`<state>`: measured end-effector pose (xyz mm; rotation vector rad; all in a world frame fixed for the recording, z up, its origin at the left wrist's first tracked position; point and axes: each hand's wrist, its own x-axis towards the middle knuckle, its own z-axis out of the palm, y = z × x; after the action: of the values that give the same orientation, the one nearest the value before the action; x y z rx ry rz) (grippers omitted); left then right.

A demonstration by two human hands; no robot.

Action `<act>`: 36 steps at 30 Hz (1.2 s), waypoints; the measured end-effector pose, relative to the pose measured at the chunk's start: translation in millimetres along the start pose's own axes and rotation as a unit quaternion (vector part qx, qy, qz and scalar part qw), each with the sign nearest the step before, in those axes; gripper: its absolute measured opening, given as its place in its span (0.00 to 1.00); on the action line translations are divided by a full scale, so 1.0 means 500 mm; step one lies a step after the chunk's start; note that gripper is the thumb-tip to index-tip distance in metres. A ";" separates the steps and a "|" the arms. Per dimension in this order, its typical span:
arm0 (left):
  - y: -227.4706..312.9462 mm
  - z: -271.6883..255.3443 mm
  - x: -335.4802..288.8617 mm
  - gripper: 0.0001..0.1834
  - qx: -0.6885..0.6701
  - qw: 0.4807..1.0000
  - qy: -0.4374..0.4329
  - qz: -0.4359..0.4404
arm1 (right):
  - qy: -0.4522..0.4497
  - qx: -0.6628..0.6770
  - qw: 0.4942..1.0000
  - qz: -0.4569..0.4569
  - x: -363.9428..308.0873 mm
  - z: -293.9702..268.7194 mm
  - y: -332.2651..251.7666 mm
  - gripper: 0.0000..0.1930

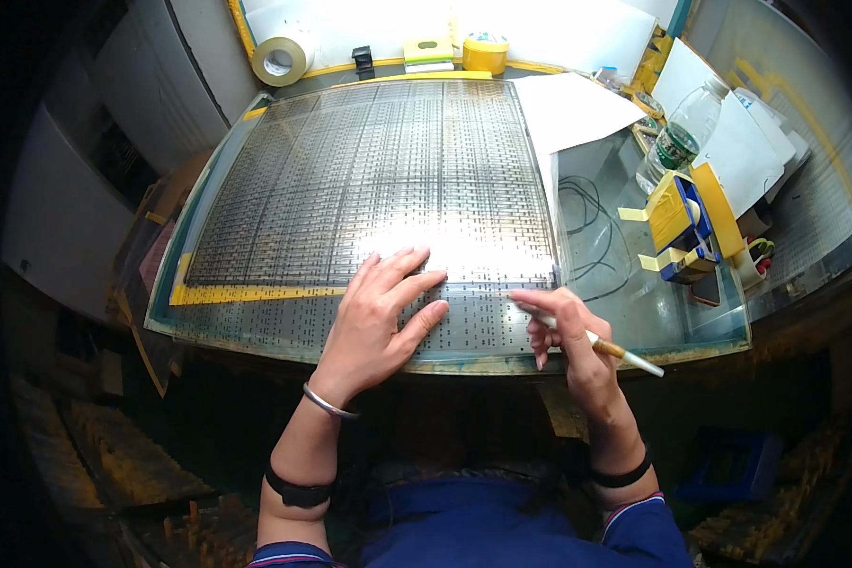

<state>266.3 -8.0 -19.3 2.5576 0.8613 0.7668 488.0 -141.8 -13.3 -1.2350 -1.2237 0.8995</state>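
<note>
A large transparent film sheet (379, 180) covered with rows of small dark marks lies on the glass-topped table. Bright glare hides part of its pattern near the middle. My left hand (379, 308) rests on the sheet's near part, fingers spread, with nothing in it. To its right, my right hand (570, 327) grips a slim white pen-like tool (639, 362) with a brownish band. The tool's back end sticks out to the lower right; its tip, by my fingers over the sheet's near right area, is too small to make out.
A tape roll (282, 62), a yellow tub (485, 52) and small boxes stand along the back edge. White paper (577, 109) lies at the back right. On the right are a plastic bottle (682, 137), a blue-and-yellow tape dispenser (680, 227) and a thin black cable (592, 227).
</note>
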 end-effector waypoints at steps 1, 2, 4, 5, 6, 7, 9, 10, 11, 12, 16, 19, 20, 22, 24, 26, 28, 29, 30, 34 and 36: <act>-0.001 0.001 0.001 0.20 0.000 1.000 0.000 0.001 | -0.009 -0.014 1.000 -0.002 0.001 -0.007 0.000 0.20; -0.001 0.002 0.003 0.21 0.001 1.000 0.001 0.002 | -0.023 -0.014 1.000 0.016 -0.002 -0.006 -0.003 0.18; -0.003 0.001 0.004 0.27 -0.004 1.000 -0.014 0.001 | -0.050 -0.013 0.997 0.055 -0.012 -0.002 -0.009 0.14; -0.004 0.001 0.003 0.30 -0.006 1.000 -0.021 0.000 | -0.045 -0.006 0.998 0.041 -0.011 0.001 -0.003 0.10; 0.000 -0.003 0.002 0.33 -0.003 1.000 -0.018 0.012 | -0.041 -0.002 0.998 0.047 -0.010 0.004 -0.003 0.09; 0.008 -0.011 0.001 0.36 0.000 1.000 -0.013 0.024 | -0.037 0.002 0.998 0.053 -0.009 0.006 -0.004 0.09; 0.001 -0.010 -0.001 0.43 -0.020 0.999 -0.012 0.047 | -0.035 0.004 0.998 0.061 -0.010 0.006 -0.003 0.09; -0.001 -0.015 0.000 0.43 -0.018 0.997 -0.024 0.068 | -0.038 0.003 0.997 0.061 -0.009 0.004 0.000 0.09; 0.000 -0.021 0.001 0.43 -0.016 0.995 -0.036 0.090 | -0.042 0.002 0.997 0.062 -0.009 0.003 0.001 0.09; 0.000 -0.024 0.001 0.42 -0.014 0.993 -0.048 0.111 | -0.050 -0.009 0.998 0.049 -0.008 0.003 0.000 0.08; 0.003 -0.030 -0.001 0.43 -0.037 0.992 -0.056 0.111 | -0.077 -0.038 0.996 0.011 -0.005 0.007 -0.001 0.07; 0.010 -0.030 0.000 0.45 -0.040 0.993 -0.056 0.098 | -0.082 -0.045 0.996 0.009 -0.004 0.010 -0.005 0.06; 0.009 -0.028 0.000 0.45 -0.040 0.993 -0.055 0.098 | -0.082 -0.046 0.996 0.010 -0.004 0.010 -0.007 0.06; 0.009 -0.025 0.000 0.46 -0.038 0.993 -0.055 0.099 | -0.085 -0.055 0.995 -0.005 -0.005 0.011 -0.003 0.05; 0.011 -0.026 0.001 0.45 -0.039 0.993 -0.056 0.099 | -0.092 -0.069 0.993 -0.022 -0.004 0.011 -0.004 0.05; 0.011 -0.026 0.001 0.45 -0.038 0.993 -0.058 0.099 | -0.101 -0.088 0.990 -0.039 -0.001 0.011 -0.008 0.05; 0.011 -0.026 0.001 0.44 -0.036 0.993 -0.060 0.098 | -0.111 -0.102 0.986 -0.071 0.001 0.011 -0.005 0.05; 0.012 -0.027 0.000 0.45 -0.034 0.993 -0.061 0.098 | -0.116 -0.108 0.983 -0.087 0.002 0.010 -0.005 0.04; 0.014 -0.029 0.000 0.45 -0.032 0.993 -0.063 0.097 | -0.123 -0.111 0.982 -0.087 0.002 0.009 -0.007 0.04; 0.012 -0.027 -0.001 0.47 -0.024 0.993 -0.065 0.100 | -0.140 -0.113 0.979 -0.095 0.001 0.002 -0.003 0.05; 0.013 -0.028 -0.001 0.48 -0.024 0.992 -0.067 0.100 | -0.142 -0.108 0.979 -0.103 0.000 0.001 0.000 0.05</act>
<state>260.6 -11.5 -5.3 2.6446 0.5460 0.6533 487.7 -141.6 -13.5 -1.1485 -1.6819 0.8234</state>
